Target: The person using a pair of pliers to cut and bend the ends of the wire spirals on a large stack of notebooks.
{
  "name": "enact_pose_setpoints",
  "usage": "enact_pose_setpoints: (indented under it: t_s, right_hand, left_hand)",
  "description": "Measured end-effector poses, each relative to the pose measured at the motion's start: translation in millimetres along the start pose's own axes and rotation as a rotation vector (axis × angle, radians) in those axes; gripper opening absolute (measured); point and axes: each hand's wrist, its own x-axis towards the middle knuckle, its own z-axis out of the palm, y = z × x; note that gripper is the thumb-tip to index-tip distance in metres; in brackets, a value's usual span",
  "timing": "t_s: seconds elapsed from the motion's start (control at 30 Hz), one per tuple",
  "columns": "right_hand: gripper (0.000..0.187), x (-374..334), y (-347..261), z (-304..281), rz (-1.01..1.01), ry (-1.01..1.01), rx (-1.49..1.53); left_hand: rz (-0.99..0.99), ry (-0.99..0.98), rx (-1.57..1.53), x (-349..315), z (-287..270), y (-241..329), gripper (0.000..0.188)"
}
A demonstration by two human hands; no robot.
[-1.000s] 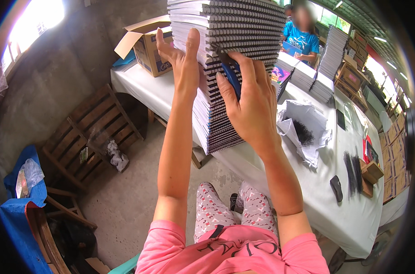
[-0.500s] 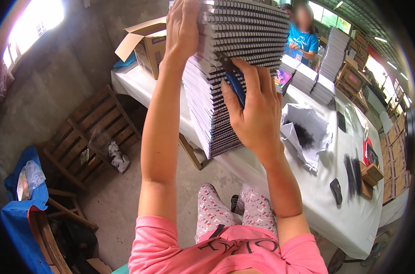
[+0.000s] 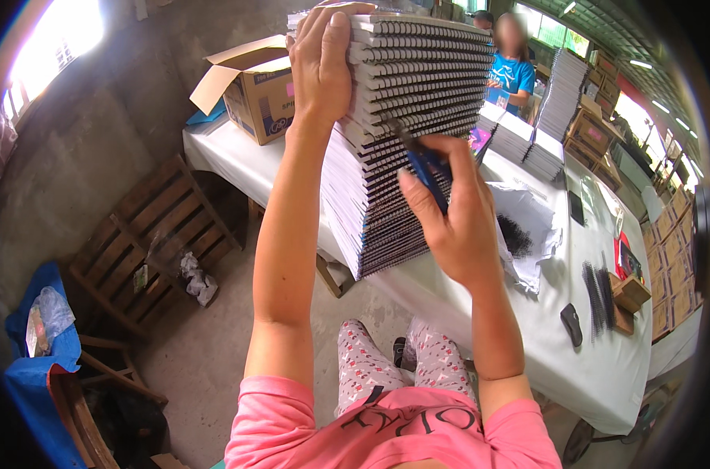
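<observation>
A tall stack of spiral-bound notebooks (image 3: pixel 429 82) stands on the table in front of me, its wire coils facing me. The upper notebooks sit out of line with the lower ones. My left hand (image 3: pixel 322 70) is closed over the stack's upper left corner, with the fingers reaching over the top edge. In my right hand (image 3: pixel 466 215) is a pair of wire cutters (image 3: pixel 428 173) with blue handles. Their blurred jaws are close to the coils at mid-stack; whether they touch a coil I cannot tell.
A white-covered table (image 3: pixel 519 344) bears an open cardboard box (image 3: pixel 253 102), a white wrapper (image 3: pixel 546 238) with black clippings, a dark handle-shaped object (image 3: pixel 571 324) and wooden blocks (image 3: pixel 627 301). Across it, a person in blue (image 3: pixel 515 74) stands near more notebook stacks (image 3: pixel 562 94). A wooden pallet (image 3: pixel 155 234) leans left.
My right hand and the wire cutters have shifted slightly right and down along the coils. My left hand has settled further over the top corner of the stack. The view has tilted a little.
</observation>
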Motion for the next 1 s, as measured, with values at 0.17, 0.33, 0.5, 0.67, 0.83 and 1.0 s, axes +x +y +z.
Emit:
enact_pose_setpoints:
  t_s: [0.17, 0.33, 0.5, 0.67, 0.83, 1.0]
  right_hand:
    - [0.032, 8, -2, 7, -0.133, 0.187, -0.327]
    - [0.028, 9, -3, 16, -0.124, 0.144, -0.323]
    - [0.023, 6, 2, 24, -0.157, 0.157, -0.275]
    - [0.024, 10, -12, -1, 0.475, -0.258, 0.677]
    - [0.029, 6, -5, 2, 0.152, -0.025, 0.242]
    - [0.031, 11, -5, 12, -0.145, 0.198, -0.269]
  left_hand:
    - [-0.009, -0.021, 0.021, 1, 2, -1, 0.043]
    - [0.003, -0.027, 0.047, 0, 0, -1, 0.043]
    - [0.008, -0.030, 0.055, 1, 1, 2, 0.043]
    - [0.026, -0.031, 0.063, -1, 0, 0, 0.042]
    - [0.009, -0.028, 0.092, -3, -1, -1, 0.042]
    - [-0.007, -0.021, 0.089, -1, -1, -3, 0.043]
